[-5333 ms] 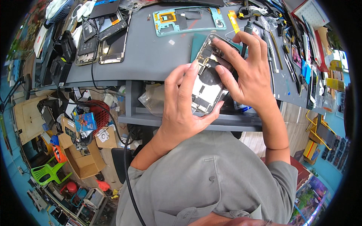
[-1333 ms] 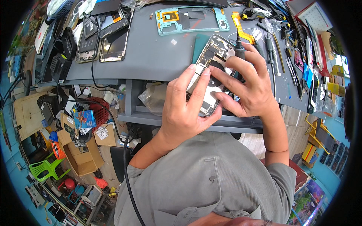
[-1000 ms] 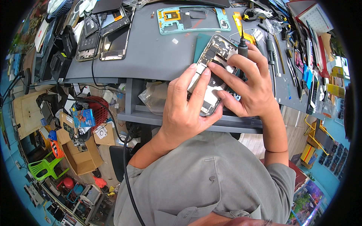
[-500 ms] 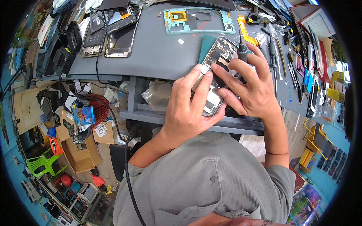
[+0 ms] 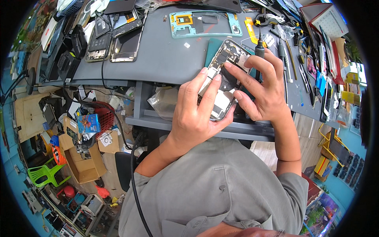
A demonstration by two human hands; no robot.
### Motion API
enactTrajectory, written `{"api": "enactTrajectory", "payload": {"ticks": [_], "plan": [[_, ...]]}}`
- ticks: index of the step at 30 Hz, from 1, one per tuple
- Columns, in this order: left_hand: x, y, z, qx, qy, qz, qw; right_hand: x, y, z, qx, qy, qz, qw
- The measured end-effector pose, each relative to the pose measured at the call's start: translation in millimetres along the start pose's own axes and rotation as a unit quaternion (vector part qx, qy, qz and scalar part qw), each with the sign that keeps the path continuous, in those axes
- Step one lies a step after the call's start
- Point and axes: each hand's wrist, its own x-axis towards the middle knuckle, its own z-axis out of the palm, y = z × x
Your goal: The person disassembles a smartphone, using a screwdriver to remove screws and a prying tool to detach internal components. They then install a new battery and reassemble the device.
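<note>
An opened phone (image 5: 225, 53) with exposed board and parts is tilted over the desk's front edge, partly above a teal mat (image 5: 210, 49). My left hand (image 5: 197, 106) grips it along the lower left, two fingertips resting on it and thumb at the bottom edge. My right hand (image 5: 262, 89) has its index fingertip on the phone's middle, near the board, and its thumb by the right edge. Its other fingers curl round a black pen-like tool (image 5: 259, 49) standing tip up behind the phone; their exact grip is partly hidden.
On the grey desk (image 5: 154, 59) lie a light blue phone frame (image 5: 181, 29), disassembled phones (image 5: 122, 47) at left, an orange flex cable (image 5: 250, 27) and several hand tools (image 5: 300, 67) at right. Below are an open drawer shelf (image 5: 138, 118) and a cardboard box (image 5: 85, 168).
My right index fingertip has gone from the phone's top end to its middle since the oldest frame. In the last half second, my right thumb and index finger shifted slightly up and right.
</note>
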Motion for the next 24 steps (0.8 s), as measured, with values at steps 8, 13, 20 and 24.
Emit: {"api": "enactTrajectory", "payload": {"ticks": [8,13,20,24], "plan": [[-0.3,-0.5,-1.2,-0.003,-0.003,-0.003,1.000,3.1,-0.3,3.4,0.001,-0.014,-0.013,1.000],[0.2,-0.1,-1.5,-0.001,-0.006,-0.006,1.000,5.7,0.5,2.1,0.013,-0.027,-0.009,1.000],[0.2,0.1,-1.7,-0.009,-0.007,-0.012,1.000,7.5,1.3,1.7,0.031,-0.043,0.006,0.999],[1.3,0.0,-2.7,-0.005,-0.011,-0.009,1.000,6.0,2.6,3.5,0.009,-0.036,-0.005,0.999]]}}
